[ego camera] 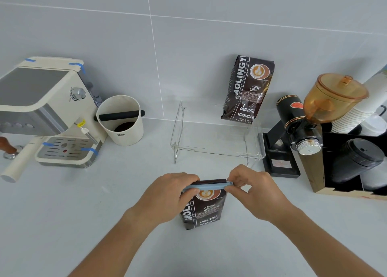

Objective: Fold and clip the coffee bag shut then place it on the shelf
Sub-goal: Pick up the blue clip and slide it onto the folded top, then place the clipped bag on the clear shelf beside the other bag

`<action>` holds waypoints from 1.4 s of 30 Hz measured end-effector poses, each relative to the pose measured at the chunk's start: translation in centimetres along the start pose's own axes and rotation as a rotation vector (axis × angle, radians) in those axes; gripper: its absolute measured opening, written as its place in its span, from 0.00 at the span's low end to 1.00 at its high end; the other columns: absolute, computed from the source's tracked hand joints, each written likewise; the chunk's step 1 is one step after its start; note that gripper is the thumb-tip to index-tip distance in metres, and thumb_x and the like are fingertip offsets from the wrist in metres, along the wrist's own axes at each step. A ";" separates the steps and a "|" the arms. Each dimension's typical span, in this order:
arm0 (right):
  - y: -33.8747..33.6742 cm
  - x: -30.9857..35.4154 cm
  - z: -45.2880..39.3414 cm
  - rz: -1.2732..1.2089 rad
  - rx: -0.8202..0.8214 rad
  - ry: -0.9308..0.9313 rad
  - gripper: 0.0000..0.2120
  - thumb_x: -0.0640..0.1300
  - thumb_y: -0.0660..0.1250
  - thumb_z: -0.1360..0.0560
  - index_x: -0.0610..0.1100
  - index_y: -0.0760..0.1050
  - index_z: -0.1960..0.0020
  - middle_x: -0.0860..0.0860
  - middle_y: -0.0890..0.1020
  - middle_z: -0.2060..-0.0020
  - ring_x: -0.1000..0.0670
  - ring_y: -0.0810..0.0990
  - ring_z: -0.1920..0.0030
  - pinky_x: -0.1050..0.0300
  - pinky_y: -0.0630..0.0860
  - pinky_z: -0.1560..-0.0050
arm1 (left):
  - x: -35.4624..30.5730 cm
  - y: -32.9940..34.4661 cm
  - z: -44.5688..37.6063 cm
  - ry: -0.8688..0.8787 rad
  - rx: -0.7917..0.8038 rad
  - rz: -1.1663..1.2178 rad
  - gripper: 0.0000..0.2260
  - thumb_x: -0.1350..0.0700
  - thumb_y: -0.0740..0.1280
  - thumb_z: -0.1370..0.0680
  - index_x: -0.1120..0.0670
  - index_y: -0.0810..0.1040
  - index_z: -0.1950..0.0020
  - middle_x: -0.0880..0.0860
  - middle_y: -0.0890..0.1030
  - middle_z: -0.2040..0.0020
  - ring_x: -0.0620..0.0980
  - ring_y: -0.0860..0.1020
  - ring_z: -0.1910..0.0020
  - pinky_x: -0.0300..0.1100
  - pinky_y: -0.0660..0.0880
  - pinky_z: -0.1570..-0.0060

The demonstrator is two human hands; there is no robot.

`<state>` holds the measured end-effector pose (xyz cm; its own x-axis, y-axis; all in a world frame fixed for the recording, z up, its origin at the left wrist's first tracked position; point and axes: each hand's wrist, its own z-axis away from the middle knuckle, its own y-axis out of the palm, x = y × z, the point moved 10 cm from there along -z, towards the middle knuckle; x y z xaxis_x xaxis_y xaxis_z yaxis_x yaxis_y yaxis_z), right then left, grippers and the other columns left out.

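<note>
A dark brown foil coffee bag [204, 210] stands upright on the pale grey tabletop [83, 214], near its front edge. Its label reads "BAKED.COFFEE" and "NET.WEIGHT". A long light-blue plastic clip [207, 186] lies across its folded top. The left hand [167, 195] has its fingers clenched on the clip's left end; the right hand [254, 190] pinches the right end. Behind, a matching second bag [247, 88] marked "GAOLINGYU" stands on the clear acrylic shelf [217, 149].
</note>
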<state>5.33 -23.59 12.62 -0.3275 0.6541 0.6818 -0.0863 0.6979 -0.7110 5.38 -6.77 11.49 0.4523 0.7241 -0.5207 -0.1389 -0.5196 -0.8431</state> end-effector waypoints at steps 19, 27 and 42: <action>7.1 -7.3 2.3 -0.259 0.342 0.388 0.27 0.47 0.77 0.34 0.63 0.73 0.39 0.61 0.79 0.42 0.59 0.77 0.42 0.53 0.78 0.42 | 7.7 6.7 5.3 -0.482 -0.048 0.890 0.25 0.69 0.76 0.33 0.47 0.78 0.42 0.43 0.84 0.44 0.46 0.82 0.43 0.35 0.77 0.43; 9.1 -9.0 4.0 -0.454 0.173 0.478 0.24 0.34 0.73 0.31 0.54 0.77 0.41 0.57 0.84 0.48 0.54 0.83 0.48 0.64 0.79 0.55 | 8.2 9.8 7.0 -0.590 -0.074 0.900 0.23 0.69 0.74 0.32 0.49 0.78 0.43 0.44 0.84 0.45 0.42 0.80 0.43 0.37 0.80 0.55; 5.3 -4.7 1.7 -0.435 0.063 0.364 0.21 0.30 0.70 0.30 0.51 0.79 0.45 0.53 0.87 0.54 0.53 0.84 0.52 0.62 0.80 0.51 | 7.1 5.3 5.9 -0.551 -0.254 0.923 0.20 0.65 0.74 0.34 0.53 0.81 0.43 0.48 0.87 0.49 0.47 0.83 0.47 0.42 0.82 0.53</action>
<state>4.84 -23.42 5.39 0.0955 0.3762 0.9216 -0.2005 0.9141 -0.3524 2.65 -1.67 2.55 -0.1956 0.0804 -0.9774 -0.0075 -0.9967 -0.0805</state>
